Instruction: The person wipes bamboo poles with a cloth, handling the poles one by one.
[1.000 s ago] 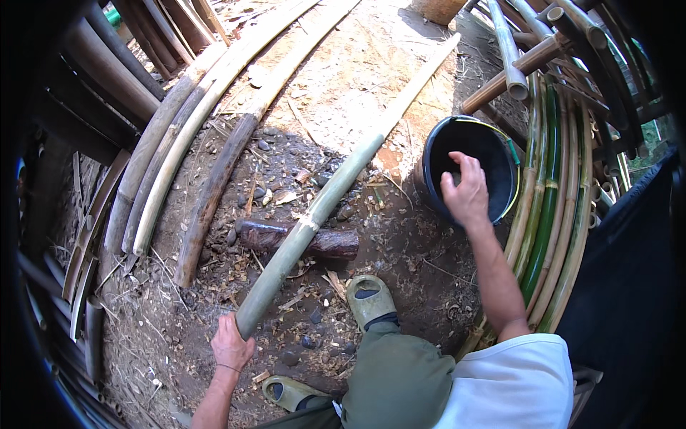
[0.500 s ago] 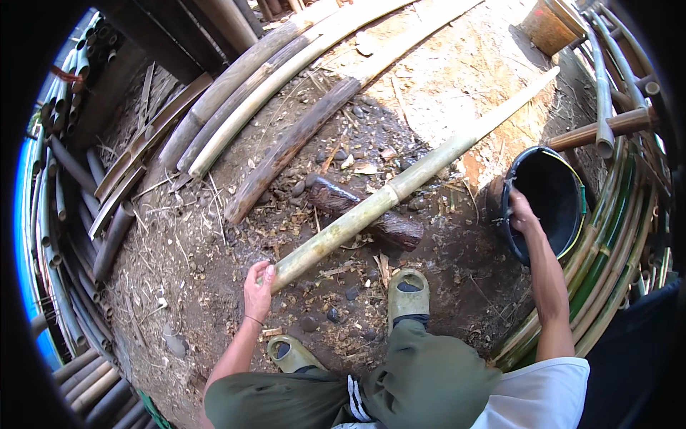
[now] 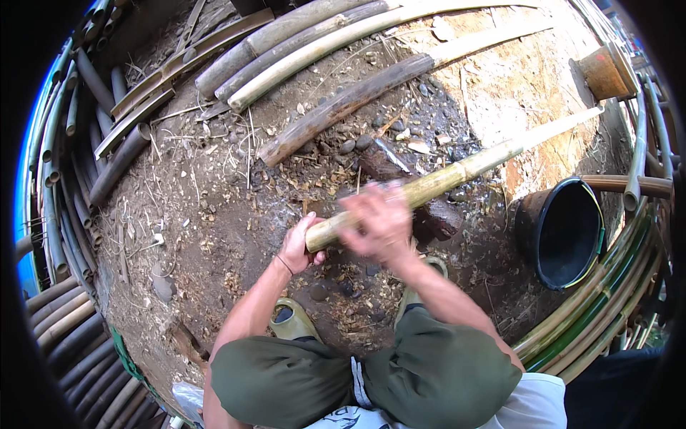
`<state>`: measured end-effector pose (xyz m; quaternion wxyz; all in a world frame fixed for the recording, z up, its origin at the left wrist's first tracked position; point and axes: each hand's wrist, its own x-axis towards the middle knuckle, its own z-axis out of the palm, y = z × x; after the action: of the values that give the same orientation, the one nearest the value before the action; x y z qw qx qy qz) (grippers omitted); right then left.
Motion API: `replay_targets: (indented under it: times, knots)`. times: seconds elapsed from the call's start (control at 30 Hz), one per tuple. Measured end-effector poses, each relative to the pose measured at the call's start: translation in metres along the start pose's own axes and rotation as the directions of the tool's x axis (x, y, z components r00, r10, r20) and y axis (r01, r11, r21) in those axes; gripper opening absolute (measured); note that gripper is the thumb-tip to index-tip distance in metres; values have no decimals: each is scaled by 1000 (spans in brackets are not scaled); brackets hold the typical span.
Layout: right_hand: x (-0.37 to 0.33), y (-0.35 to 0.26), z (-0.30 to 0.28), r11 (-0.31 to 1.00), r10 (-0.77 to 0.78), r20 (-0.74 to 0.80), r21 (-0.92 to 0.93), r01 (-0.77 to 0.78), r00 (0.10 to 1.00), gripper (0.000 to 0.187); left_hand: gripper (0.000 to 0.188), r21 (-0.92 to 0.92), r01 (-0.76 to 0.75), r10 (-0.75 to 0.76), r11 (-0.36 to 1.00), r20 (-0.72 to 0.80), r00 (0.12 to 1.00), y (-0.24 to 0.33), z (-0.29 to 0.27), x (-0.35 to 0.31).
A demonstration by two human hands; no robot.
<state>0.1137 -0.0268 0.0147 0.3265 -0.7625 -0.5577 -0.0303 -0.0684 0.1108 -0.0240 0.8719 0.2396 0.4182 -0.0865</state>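
A long pale green bamboo pole (image 3: pixel 464 170) slants from near my knees up to the far right. Its near end rests in my left hand (image 3: pixel 297 247), which is closed around it from below, thumb on the side. My right hand (image 3: pixel 379 223) lies over the pole just beyond the left hand. Motion smears its fingers, and whether anything sits under the palm cannot be made out. Beneath the pole a short dark wet log (image 3: pixel 437 220) lies crosswise on the ground. To the right stands a black bucket (image 3: pixel 527 229), tilted in view, its inside dark.
Ahead lie a weathered pole (image 3: pixel 343 107) and several long poles (image 3: pixel 286 53). Bamboo stacks (image 3: pixel 53 171) line the left, with green bamboo (image 3: pixel 586 322) at the right. A rusty can (image 3: pixel 604 75) stands far right. Stones and chips litter the dirt floor (image 3: pixel 207 236).
My right hand has come out of the bucket and moved left onto the bamboo pole. The left hand still holds the pole's near end. The view has shifted.
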Motion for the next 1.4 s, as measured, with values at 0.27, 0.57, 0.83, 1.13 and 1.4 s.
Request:
replay_targets:
  times: [0.27, 0.57, 0.83, 1.13, 1.4]
  knots:
    - [-2, 109, -34, 826, 20, 56, -564, 15, 998, 16, 41, 28, -66, 69, 997, -121, 990, -9, 10, -7]
    - [-3, -16, 7, 995, -9, 9, -99, 10, 1000, 26, 34, 620, -484, 671, 617, -94, 735, -24, 7, 0]
    - [5, 200, -74, 822, 47, -206, -548, -155, 977, 20, 51, 698, -212, 388, 684, -102, 916, -15, 24, -7]
    - [-11, -23, 12, 981, -179, -22, 66, 180, 984, 21, 54, 92, 199, -205, 976, 61, 977, -13, 4, -1]
    - [-3, 186, -54, 846, 148, -295, -457, -275, 944, 21, 45, 587, -250, 379, 770, -106, 919, -25, 43, -4]
